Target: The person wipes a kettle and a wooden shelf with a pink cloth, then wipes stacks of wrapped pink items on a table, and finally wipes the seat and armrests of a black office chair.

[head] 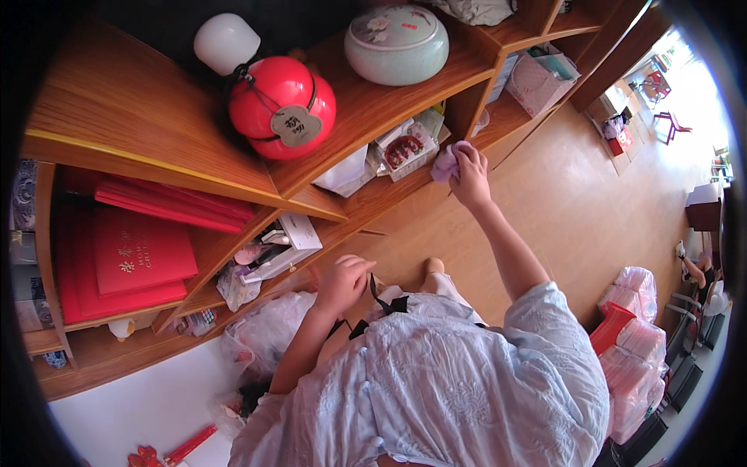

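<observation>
My right hand [471, 175] is stretched out to the shelf's front edge, shut on a crumpled purple cloth [446, 163]. The cloth is at the edge of the wooden shelf unit [385, 201], just right of a box with a food picture [408, 150]. My left hand [344, 282] hangs in front of my body with its fingers loosely bent; no object shows in it. Close to it, on a lower shelf, stands a white open box [292, 248] of small items. On the top lie a red gourd-shaped jar [282, 108] and a pale green lidded ceramic jar [397, 45].
Red certificate folders [143, 251] lie in the left compartment. A patterned gift bag [540, 82] stands at the upper right. Plastic bags [268, 327] sit low at the left. Pink wrapped packs [633, 373] are stacked at the right. A person [703, 280] sits farther off.
</observation>
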`<state>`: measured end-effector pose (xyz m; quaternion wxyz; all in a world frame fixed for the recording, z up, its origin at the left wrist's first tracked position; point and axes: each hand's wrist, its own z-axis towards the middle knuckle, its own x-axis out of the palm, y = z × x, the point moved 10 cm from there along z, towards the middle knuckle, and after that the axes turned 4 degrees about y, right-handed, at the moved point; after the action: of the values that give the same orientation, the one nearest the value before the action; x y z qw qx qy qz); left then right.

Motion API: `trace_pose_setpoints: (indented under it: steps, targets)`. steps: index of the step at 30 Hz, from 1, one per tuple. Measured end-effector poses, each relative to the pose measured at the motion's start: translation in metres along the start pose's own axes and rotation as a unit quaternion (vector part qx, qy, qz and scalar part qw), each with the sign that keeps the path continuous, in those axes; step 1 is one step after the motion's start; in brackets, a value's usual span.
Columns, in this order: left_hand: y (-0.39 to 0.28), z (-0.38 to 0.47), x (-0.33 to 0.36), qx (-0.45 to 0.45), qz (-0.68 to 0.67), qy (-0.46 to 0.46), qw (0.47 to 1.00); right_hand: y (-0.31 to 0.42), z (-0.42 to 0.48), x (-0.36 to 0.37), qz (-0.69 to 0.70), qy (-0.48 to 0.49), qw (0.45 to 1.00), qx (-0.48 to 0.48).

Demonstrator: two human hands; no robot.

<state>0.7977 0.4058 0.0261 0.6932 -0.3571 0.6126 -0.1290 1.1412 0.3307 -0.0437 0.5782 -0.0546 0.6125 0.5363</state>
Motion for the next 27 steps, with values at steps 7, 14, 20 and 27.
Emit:
trace_pose_setpoints:
  steps: [7,14,20,27]
  targets:
    - [0.005,-0.001,-0.007,-0.006,-0.009,-0.013,1.000,0.009,-0.013,0.041,-0.093,-0.014,0.995,-0.021]
    - [0.023,-0.010,-0.007,-0.017,-0.033,-0.026,0.999,0.087,-0.065,0.089,-0.047,0.047,0.985,-0.156]
    - [0.036,-0.021,0.001,-0.020,-0.050,-0.028,0.998,0.142,-0.068,0.116,-0.041,0.132,0.973,-0.186]
    - [0.051,-0.041,0.008,-0.061,-0.056,-0.018,0.996,0.177,-0.066,0.138,0.014,0.141,0.967,-0.214]
